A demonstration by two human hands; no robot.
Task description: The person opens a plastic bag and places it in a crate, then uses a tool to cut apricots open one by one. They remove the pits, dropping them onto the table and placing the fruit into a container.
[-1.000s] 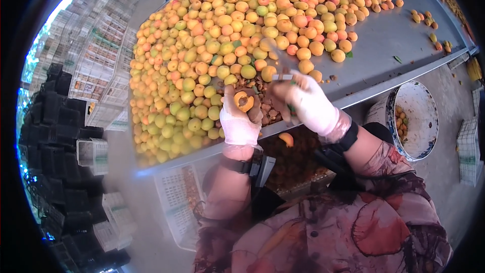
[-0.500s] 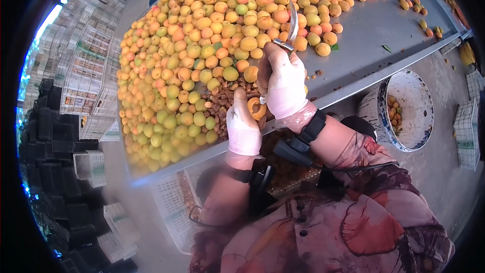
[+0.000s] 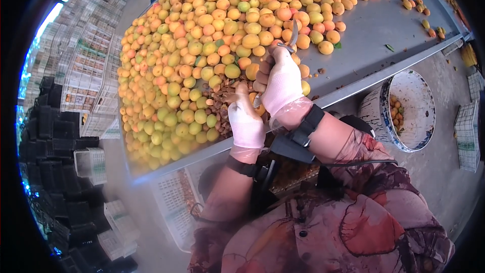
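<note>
My left hand (image 3: 245, 121), in a pink-cuffed white glove, is closed around a cut apricot (image 3: 258, 110), partly hidden by the fingers. My right hand (image 3: 280, 81), similarly gloved, grips a metal tool with a curved blade (image 3: 294, 34) pointing up; its lower metal end lies against the fruit in my left hand. Both hands are close together above brown pits and scraps (image 3: 218, 103) at the near edge of a heap of yellow, orange and greenish apricots (image 3: 187, 45) on a metal table (image 3: 379, 30).
A white bucket (image 3: 419, 111) holding some fruit stands beside the table at right, near a crate (image 3: 466, 136). A perforated white crate (image 3: 172, 202) is below the table. Stacked white crates (image 3: 88, 86) and black crates (image 3: 48, 182) line the left.
Since a second ago my right hand has shifted left and turned, swinging the blade upright, and my left hand has moved slightly right. The cut apricot is now more hidden between my hands.
</note>
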